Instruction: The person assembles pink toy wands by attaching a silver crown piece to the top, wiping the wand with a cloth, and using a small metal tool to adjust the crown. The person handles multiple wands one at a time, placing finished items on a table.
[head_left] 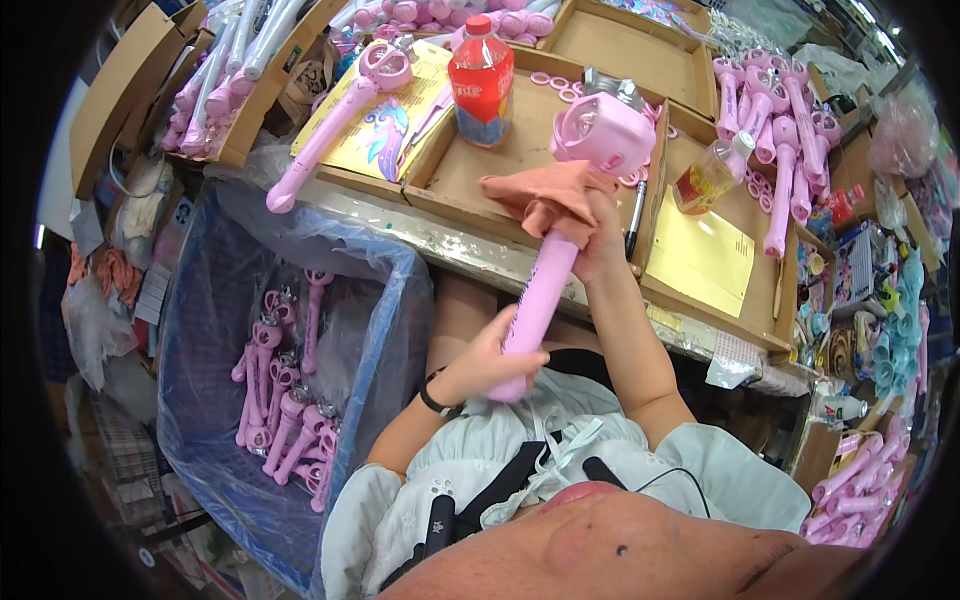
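A pink toy wand is held aslant in front of me, its thick ring-shaped head pointing up and away over the tray. My left hand is wrapped round the lower end of the handle. Higher up, my right hand grips an orange cloth bunched round the wand's neck, just under the head. The cloth hides that part of the wand and some of my right fingers. Another pink wand lies on a yellow printed sheet to the left.
A blue-lined bin with several wands stands at left. On the bench are cardboard trays, a red-capped bottle, a smaller bottle, a marker and a yellow card. More wands are piled at right.
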